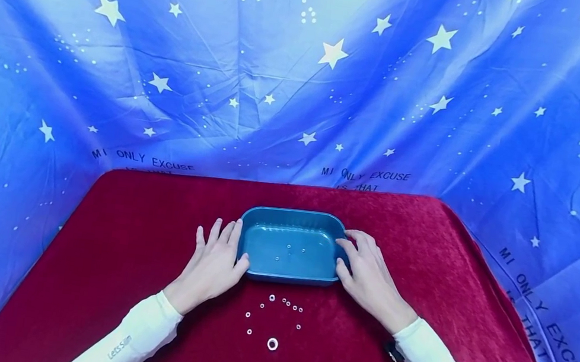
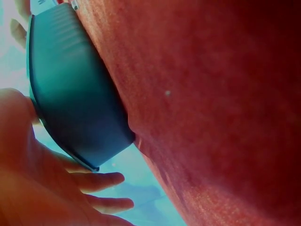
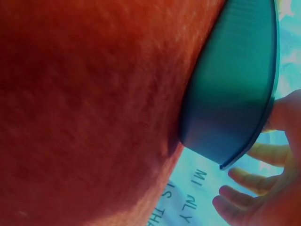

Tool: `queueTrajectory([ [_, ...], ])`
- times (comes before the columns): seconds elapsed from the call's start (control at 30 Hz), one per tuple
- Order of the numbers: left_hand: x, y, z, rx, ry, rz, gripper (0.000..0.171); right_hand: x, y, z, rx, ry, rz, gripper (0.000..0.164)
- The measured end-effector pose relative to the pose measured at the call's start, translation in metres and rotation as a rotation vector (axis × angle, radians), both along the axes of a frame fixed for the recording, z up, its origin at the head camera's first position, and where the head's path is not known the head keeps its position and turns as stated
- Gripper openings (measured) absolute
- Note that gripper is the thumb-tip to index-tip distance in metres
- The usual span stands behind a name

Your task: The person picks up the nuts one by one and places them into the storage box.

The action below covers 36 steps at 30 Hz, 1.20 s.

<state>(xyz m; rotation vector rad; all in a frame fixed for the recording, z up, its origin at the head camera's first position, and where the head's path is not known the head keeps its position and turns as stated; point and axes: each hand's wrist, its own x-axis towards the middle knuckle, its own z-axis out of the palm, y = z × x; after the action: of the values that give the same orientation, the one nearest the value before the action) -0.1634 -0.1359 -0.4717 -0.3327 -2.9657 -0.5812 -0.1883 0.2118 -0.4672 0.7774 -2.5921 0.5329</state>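
A blue-green rectangular basin [image 1: 287, 277] with rounded corners stands between both hands. My left hand [image 1: 213, 262] holds its left end, the thumb over the rim by the near corner and the fingers spread along the outside. In the left wrist view, the thumb [image 2: 16, 106] laps over the rim. At the other end, my right hand [image 1: 369, 274] grips the rim, thumb and index finger reaching over the edge and the other fingers outside. Three tiny pale ring-shaped pieces [image 1: 277, 258] lie on the basin floor.
Several small pale rings [image 1: 248, 315] lie scattered on the red velvet cloth [image 1: 113, 268] before the basin, with one larger ring [image 1: 272, 344] nearest me. A blue star-printed curtain [image 1: 238, 67] hangs behind and along both sides of the table.
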Motion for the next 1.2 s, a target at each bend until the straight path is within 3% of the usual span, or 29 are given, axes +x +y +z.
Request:
queueTrajectory([
  [0.43, 0.001, 0.000, 0.001, -0.009, -0.018, 0.000, 0.082, 0.011, 0.002, -0.010, -0.014, -0.110, -0.118, 0.059],
  [0.73, 0.004, 0.000, 0.005, -0.064, 0.042, -0.002, 0.078, 0.011, 0.002, -0.014, 0.017, -0.164, -0.140, 0.061],
  [0.87, 0.014, 0.002, 0.014, -0.075, 0.109, -0.017, 0.069, 0.011, 0.003, -0.016, 0.028, -0.166, -0.137, 0.060],
  [1.2, 0.052, 0.007, 0.037, -0.025, 0.259, -0.121, 0.052, 0.011, 0.004, -0.015, 0.025, -0.199, -0.132, 0.063],
])
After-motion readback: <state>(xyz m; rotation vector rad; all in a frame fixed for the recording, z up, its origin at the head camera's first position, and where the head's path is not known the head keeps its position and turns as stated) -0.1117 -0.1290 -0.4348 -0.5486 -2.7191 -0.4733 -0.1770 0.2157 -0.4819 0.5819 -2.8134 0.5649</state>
